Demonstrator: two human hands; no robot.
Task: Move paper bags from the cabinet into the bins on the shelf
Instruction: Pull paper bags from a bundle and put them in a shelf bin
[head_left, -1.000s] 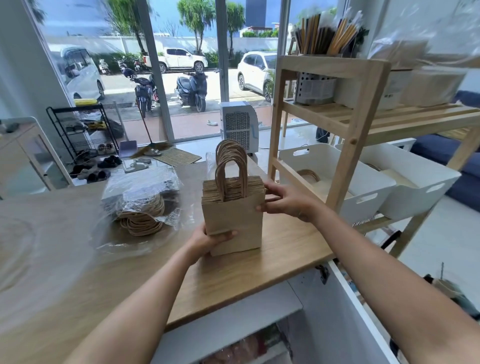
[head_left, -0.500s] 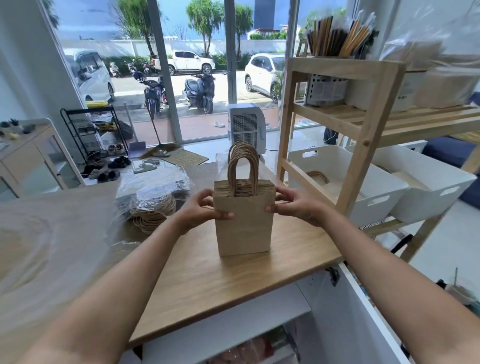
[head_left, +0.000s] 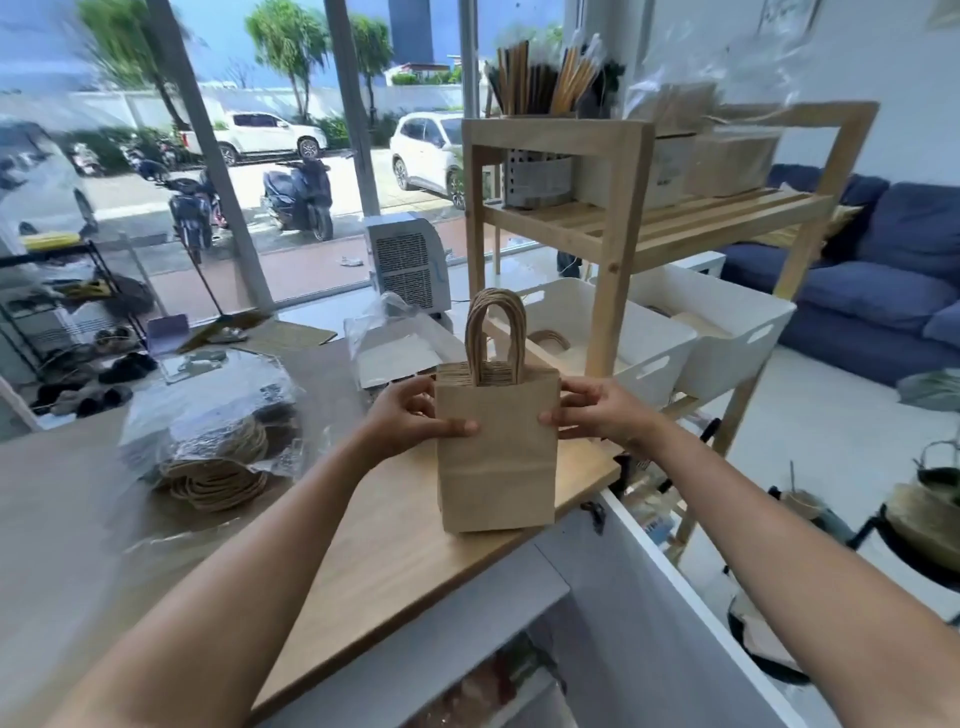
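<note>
— What have you got in front of you?

— A stack of brown paper bags (head_left: 496, 447), standing upright on the wooden counter (head_left: 395, 551) near its right-hand edge, with the twisted paper handles pointing straight up. I count it as a bundle because the top edge shows many layers, but how many bags I cannot tell.

— And the grip on each side?

— My left hand (head_left: 402, 418) holds the bundle's left edge, thumb laid across the front face, the other fingers curled round behind. My right hand (head_left: 592, 410) does the same on the right edge, thumb tip on the front. Both are closed onto the bags at about upper-middle height.

— Where are the bins?

— Two white bins (head_left: 654, 338) sit side by side on the lower level of the wooden shelf (head_left: 618, 228), just beyond and right of the bags. The nearer one already shows paper handles inside.

— Anything else on the counter?

— A plastic-wrapped pack of bags (head_left: 218, 441) lies flat to the left, well apart from my hands, and a crumpled clear wrapper (head_left: 389, 343) sits behind the bundle. Below the counter edge a white cabinet door (head_left: 670, 597) stands open.
</note>
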